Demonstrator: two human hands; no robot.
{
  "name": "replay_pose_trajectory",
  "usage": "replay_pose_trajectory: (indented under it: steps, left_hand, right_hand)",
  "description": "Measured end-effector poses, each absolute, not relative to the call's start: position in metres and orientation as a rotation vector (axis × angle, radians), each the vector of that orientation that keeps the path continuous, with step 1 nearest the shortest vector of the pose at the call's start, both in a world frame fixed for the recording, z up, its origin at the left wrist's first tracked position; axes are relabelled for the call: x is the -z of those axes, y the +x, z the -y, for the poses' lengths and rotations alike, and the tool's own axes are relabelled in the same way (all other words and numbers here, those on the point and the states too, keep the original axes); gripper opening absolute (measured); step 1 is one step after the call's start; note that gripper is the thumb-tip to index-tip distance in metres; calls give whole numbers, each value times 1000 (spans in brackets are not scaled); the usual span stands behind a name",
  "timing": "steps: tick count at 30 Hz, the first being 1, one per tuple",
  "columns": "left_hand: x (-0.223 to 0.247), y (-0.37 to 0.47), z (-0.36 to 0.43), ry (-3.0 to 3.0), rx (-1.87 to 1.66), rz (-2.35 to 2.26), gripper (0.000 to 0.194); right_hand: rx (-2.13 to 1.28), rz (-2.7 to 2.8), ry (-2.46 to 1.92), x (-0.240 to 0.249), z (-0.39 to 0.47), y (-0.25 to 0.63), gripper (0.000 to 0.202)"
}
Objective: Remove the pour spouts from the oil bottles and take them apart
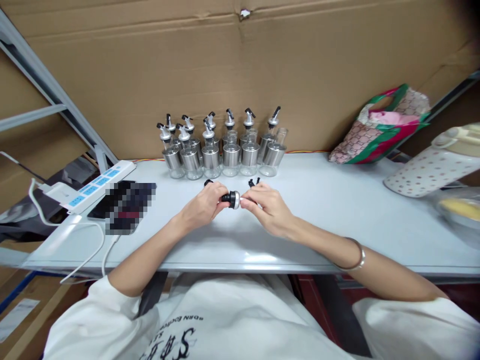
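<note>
Over the middle of the pale table (337, 210), your left hand (204, 204) and right hand (268, 207) pinch a black-and-silver pourer cap (232, 199) between their fingertips, one hand closed on each end, just above the surface. Behind it, a cluster of glass bottles (225, 150) stands against the cardboard wall (240, 75), a white power strip (92, 187) lies at your left, and a patterned bag (378, 125) at your right.

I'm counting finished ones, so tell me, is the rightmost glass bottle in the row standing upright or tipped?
Tipped. The rightmost clear glass bottle with the steel band leans left against its neighbour, its black-and-silver pourer angled, while the others stand upright.
</note>
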State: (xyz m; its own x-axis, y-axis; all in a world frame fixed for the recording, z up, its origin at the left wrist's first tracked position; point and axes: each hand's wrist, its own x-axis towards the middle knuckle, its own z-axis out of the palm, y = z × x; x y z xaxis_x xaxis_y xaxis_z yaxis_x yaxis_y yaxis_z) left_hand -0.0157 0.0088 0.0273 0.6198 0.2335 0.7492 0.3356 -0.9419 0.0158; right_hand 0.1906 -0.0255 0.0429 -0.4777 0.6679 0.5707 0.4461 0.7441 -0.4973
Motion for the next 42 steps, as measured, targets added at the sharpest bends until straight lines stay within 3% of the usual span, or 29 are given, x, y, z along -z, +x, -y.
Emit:
replay_pose_trajectory:
  steps: [3, 5, 7, 10, 15, 19, 29, 35, 38, 42]
  left_hand:
    - [-26, -29, -25, -2515, 1534, 625, 19]
    - [-29, -44, -38, -2260, 1713, 834, 21]
    - [-33, -58, -49, -2234, 1610, 1077, 22]
    - [-33, -72, -58, -2490, 1172, 1336, 21]
    - [-13, -72, -62, -2838, 663, 1378, 31]
    - [-5, -66, -64, -2957, 622, 1410, 35]
    - [2, -46, -64, -2915, 957, 1488, 29]
    - [-18, -64, -49, -3122, 656, 1468, 28]
    - [-31, -77, -37, -3214, 512, 1487, 39]
    - [-37, -82, -29, -3416, 291, 1361, 80]
  right_hand:
    - [-1040, 1872, -943, -42, 23, 193, 55]
    - [-1177, 1710, -942, -42, 18, 195, 56]
    - [-1139, 1640, -935, -42, 14, 197, 54]
    - [-1084, 1641, -948, -40, 11, 198, 46]
    - [-1060, 1680, -1036, -31, 10, 198, 32]
    - [-1030, 1734, -1056, -26, 7, 197, 31]
    - [-1108, 1759, -1052, -20, 8, 196, 22]
    - [-1367, 1832, -1133, -10, 4, 194, 32]
    - [-1379, 1948, -1092, -11, 7, 193, 35]
    - [-1160, 2082, -1071, -14, 14, 191, 31]
